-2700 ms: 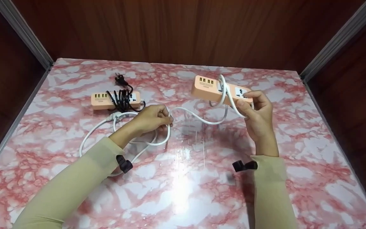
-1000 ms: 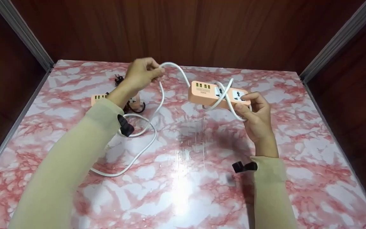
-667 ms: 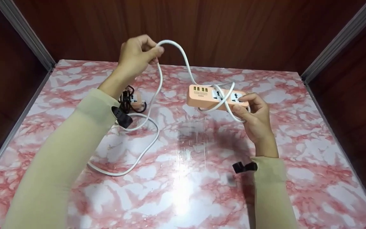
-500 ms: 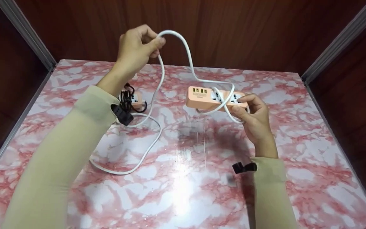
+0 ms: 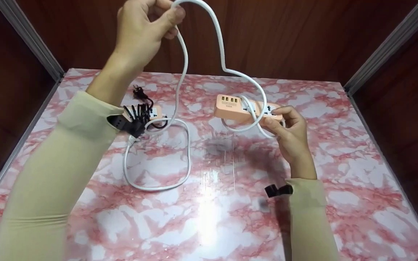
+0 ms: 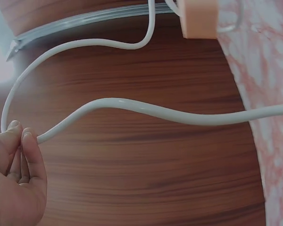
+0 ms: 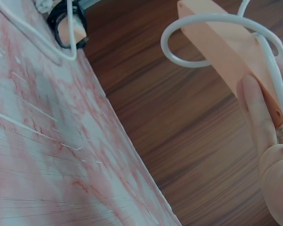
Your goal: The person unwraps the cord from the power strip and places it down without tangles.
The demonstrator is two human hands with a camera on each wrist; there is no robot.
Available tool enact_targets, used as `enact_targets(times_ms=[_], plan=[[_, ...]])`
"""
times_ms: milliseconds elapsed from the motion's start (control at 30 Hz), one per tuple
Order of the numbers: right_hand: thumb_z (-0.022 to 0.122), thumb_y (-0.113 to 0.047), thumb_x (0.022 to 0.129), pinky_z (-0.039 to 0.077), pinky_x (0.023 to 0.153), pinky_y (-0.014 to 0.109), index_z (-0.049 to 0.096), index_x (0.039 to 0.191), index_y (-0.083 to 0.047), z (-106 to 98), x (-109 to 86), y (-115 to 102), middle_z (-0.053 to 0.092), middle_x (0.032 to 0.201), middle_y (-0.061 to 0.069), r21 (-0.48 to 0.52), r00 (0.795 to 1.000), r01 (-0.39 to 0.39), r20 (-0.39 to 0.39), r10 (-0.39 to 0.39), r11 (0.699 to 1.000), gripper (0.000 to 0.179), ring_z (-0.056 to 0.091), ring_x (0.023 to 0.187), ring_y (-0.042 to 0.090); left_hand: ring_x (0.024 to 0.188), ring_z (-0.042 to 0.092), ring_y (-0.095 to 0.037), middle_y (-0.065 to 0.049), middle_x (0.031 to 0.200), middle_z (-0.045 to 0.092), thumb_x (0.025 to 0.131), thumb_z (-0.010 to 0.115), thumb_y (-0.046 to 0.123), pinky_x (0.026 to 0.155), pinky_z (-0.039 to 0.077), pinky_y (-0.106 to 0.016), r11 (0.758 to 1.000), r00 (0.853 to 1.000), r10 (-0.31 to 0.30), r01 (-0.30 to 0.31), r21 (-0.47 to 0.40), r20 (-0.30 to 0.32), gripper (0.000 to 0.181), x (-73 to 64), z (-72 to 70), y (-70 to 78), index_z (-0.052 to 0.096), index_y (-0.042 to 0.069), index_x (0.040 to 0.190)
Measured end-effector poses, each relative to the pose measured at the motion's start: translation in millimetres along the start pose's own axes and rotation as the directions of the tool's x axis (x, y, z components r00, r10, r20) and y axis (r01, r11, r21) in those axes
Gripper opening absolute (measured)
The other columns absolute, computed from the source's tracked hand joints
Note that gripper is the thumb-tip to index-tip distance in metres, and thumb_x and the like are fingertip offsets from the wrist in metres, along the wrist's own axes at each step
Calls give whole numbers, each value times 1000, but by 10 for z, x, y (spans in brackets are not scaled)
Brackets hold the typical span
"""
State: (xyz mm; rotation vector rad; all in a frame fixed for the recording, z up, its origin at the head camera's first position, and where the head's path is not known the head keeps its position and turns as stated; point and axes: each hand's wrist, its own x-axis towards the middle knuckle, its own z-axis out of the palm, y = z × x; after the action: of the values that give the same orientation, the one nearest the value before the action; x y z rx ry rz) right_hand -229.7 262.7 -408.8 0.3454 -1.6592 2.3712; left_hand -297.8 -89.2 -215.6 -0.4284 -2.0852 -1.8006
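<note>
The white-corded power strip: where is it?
In the head view, the power strip is just right of centre, held in the right hand above the table.

peach-orange power strip (image 5: 227, 113), white socket panels (image 5: 269, 108), white cord (image 5: 221, 43), second peach strip (image 5: 159, 113), black cord (image 5: 143, 113), red-pink and white marbled table (image 5: 245, 217), dark reddish-brown wood-grain walls (image 5: 303, 36), silver-grey metal trims (image 5: 385, 45), pale khaki sleeves (image 5: 308, 217)

On the table (image 5: 259, 224), left, lies one power strip (image 5: 159, 114), its plug (image 5: 139, 93) beyond it — a cable loop (image 5: 189, 150) nearer. Right, another strip (image 5: 229, 112) is in the right hand (image 5: 293, 135), cable (image 5: 261, 89) round it — the wall (image 5: 285, 40) behind the table.
</note>
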Motion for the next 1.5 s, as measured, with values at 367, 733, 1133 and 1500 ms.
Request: enact_targets(times_ms=[367,733,1133,1500], plan=[[71,16,91,64,85,38,70,100,-2,19,28,27,59,108,14,31,998,8,-69,-6,999,20,67,91,19,75,65,-18,-5,86,73,95,81,17,77,55,-28,997,995,71,-70,-28,64,12,-180,-245,219,78,6,100],[70,17,91,65,82,35,71,100,-2,20,47,9,58,110,15,40,990,26,-138,-21,999,21,67,90,21,67,66,-20,-19,88,76,93,79,3,67,56,-25,960,933,271,-246,-130,237,16,-442,-604,227,74,-11,99],[69,20,90,64,83,39,70,101,1,18,66,-6,59,115,17,90,984,72,-171,-56,993,22,67,95,25,66,68,-11,-6,83,77,94,76,-2,61,56,-19,933,777,328,-357,-54,538,10,-772,-874,-27,74,-12,94],[69,20,90,64,84,39,70,102,1,9,65,-8,57,113,17,84,982,80,-179,-64,993,22,66,96,26,71,63,-5,6,91,77,87,83,0,61,50,-16,859,645,277,-499,117,712,16,-1034,-818,-279,81,14,96]])
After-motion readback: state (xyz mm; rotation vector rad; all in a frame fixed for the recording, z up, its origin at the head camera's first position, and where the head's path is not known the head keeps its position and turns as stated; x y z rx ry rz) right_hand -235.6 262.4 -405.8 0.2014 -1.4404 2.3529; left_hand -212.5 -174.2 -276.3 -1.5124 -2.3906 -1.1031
